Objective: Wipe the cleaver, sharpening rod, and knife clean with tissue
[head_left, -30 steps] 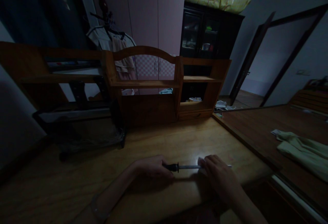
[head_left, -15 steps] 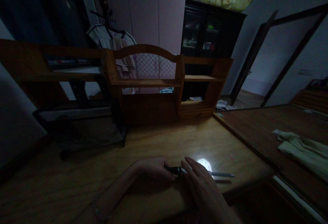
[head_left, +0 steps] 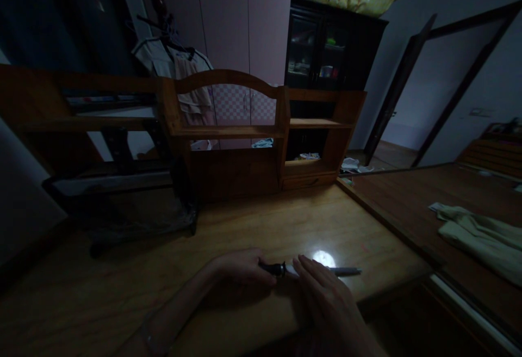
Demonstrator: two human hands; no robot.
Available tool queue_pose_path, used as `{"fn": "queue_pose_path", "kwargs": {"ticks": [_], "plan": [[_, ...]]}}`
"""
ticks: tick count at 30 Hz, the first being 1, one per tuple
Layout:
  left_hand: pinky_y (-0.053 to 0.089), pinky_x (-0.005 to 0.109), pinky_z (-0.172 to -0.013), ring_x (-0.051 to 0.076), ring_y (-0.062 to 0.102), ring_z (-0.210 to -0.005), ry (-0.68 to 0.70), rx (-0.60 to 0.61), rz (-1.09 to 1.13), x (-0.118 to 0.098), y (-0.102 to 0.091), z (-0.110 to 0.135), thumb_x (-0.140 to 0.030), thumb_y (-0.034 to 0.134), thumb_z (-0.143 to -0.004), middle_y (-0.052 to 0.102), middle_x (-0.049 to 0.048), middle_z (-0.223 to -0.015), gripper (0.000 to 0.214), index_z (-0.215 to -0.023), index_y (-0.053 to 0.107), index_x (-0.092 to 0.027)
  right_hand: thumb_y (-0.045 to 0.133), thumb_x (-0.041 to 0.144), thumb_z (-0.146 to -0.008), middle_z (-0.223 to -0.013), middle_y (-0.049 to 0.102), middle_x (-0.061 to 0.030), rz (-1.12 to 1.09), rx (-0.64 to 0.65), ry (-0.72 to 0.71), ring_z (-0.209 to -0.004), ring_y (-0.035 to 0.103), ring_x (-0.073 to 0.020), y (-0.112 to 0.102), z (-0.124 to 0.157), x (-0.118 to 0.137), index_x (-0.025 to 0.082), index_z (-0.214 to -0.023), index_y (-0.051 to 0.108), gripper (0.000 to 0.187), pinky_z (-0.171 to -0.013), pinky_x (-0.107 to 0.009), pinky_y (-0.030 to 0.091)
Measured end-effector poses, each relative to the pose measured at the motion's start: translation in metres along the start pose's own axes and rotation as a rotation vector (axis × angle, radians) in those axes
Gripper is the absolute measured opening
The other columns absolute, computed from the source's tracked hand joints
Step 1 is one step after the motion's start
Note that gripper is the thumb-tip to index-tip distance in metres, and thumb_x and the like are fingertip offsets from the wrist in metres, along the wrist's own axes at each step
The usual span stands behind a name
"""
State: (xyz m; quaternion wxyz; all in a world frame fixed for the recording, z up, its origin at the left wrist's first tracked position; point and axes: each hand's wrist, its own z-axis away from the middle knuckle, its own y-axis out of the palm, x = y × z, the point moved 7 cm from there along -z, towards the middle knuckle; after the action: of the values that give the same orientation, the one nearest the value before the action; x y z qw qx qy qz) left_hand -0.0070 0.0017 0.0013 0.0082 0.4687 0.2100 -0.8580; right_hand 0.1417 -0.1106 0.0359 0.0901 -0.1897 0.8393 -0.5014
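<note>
A tool with a black handle (head_left: pixel 272 269) and a long, thin grey metal shaft (head_left: pixel 346 271) lies crosswise near the front of the wooden desk, pointing right. Around the handle, my left hand (head_left: pixel 242 267) is closed. My right hand (head_left: pixel 326 294) rests over the middle of the shaft with its fingers stretched out, side by side. A pale stretch of metal shows between the handle's collar and my right fingertips; the blunt far end sticks out beyond that hand. My right thumb is hidden, and in the dim light the tool's exact kind is unclear.
The desk top (head_left: pixel 253 226) shines under a bright light reflection. A wooden shelf unit (head_left: pixel 228 131) runs along its back. At the left stands a dark, plastic-wrapped framed object (head_left: pixel 134 199). A pale green garment (head_left: pixel 481 237) lies on a brown surface to the right.
The tool's far end has come lower and slightly left, and my right fingers lie closer together over the shaft. My left hand keeps its hold on the handle. The whole view has shifted slightly.
</note>
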Motion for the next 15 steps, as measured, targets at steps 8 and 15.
{"fn": "queue_pose_path", "kwargs": {"ticks": [8,15], "plan": [[0.023,0.021,-0.036,0.008,0.036,-0.039,0.032,-0.003,-0.023,0.0,-0.001,-0.001,-0.053,0.066,-0.073,0.043,-0.0049,-0.049,0.039,-0.076,0.068,-0.015,0.044,0.003,-0.08,-0.14,0.046,-0.0116,-0.034,0.046,-0.056,-0.126,0.047,-0.0238,-0.003,-0.004,0.014,0.015,-0.14,0.041,0.061,-0.096,-0.038,0.051],[0.026,0.02,-0.039,0.008,0.038,-0.042,0.036,0.005,-0.016,0.0,0.0,-0.002,-0.052,0.065,-0.073,0.046,-0.0047,-0.052,0.037,-0.081,0.07,-0.016,0.048,0.003,-0.078,-0.141,0.044,-0.012,-0.08,0.056,-0.082,-0.127,0.046,-0.024,-0.002,-0.004,0.017,0.016,-0.141,0.039,0.065,-0.098,-0.038,0.049]]}}
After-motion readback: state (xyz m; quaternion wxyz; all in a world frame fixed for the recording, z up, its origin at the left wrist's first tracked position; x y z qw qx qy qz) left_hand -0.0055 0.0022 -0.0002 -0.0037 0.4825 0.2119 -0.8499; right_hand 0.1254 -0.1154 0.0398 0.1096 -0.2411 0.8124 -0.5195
